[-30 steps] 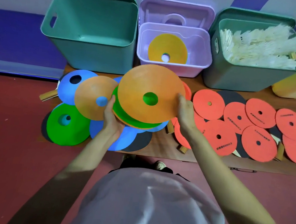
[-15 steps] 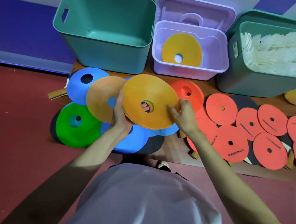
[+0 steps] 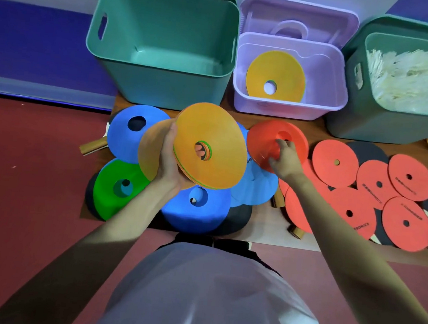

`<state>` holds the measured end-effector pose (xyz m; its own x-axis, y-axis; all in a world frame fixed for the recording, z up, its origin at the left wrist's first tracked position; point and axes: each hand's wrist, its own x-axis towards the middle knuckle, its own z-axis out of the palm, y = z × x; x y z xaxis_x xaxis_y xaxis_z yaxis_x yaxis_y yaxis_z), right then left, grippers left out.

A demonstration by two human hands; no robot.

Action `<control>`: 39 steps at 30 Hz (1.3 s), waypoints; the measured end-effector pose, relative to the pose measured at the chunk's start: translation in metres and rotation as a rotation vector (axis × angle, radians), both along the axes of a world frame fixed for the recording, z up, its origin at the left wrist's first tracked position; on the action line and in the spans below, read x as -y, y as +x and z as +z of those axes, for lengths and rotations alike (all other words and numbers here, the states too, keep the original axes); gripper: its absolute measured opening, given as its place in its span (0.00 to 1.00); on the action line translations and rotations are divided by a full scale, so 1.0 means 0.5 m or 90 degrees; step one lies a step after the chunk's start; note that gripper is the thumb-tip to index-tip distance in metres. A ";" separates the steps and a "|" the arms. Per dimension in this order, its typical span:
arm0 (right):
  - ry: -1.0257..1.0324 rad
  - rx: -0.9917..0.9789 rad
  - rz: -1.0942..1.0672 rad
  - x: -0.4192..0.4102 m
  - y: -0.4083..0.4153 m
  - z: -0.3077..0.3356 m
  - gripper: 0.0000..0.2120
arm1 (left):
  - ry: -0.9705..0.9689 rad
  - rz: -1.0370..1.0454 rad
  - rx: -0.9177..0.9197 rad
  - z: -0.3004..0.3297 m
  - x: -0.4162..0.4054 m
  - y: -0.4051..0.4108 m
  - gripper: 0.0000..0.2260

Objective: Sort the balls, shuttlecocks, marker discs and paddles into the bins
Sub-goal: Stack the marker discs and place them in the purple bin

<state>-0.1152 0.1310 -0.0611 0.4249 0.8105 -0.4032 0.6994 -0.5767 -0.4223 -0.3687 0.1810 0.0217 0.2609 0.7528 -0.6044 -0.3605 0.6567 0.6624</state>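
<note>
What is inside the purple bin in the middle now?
Inside the purple bin lies one yellow marker disc, leaning toward the back wall. Through its centre hole something white shows. Whatever else lies under the disc is covered, so I cannot tell.

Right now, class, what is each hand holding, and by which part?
The left hand grips a stack of discs by its left edge. The right hand pinches the red disc near its centre hole.

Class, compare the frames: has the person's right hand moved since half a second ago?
Yes. The right hand left the orange stack and moved right onto the red disc.
</note>
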 end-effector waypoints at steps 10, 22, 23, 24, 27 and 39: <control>0.084 0.109 -0.125 0.019 -0.052 0.041 0.46 | 0.061 0.006 -0.069 0.000 -0.021 -0.014 0.16; 0.446 -0.251 -0.250 0.049 -0.096 0.179 0.15 | -0.005 -0.013 -0.085 -0.011 -0.023 0.021 0.20; 0.446 -0.278 -0.269 0.046 -0.091 0.179 0.16 | -0.010 -0.016 -0.077 -0.010 -0.021 0.027 0.21; 0.435 -0.310 -0.282 0.043 -0.084 0.178 0.19 | -0.018 -0.024 -0.073 -0.008 -0.019 0.034 0.24; 0.374 -0.384 -0.278 0.037 -0.073 0.174 0.21 | -0.034 -0.043 -0.047 -0.005 -0.007 0.051 0.27; 0.276 -0.068 -0.022 0.060 -0.080 0.102 0.13 | 0.023 0.042 -0.001 -0.018 0.041 0.072 0.26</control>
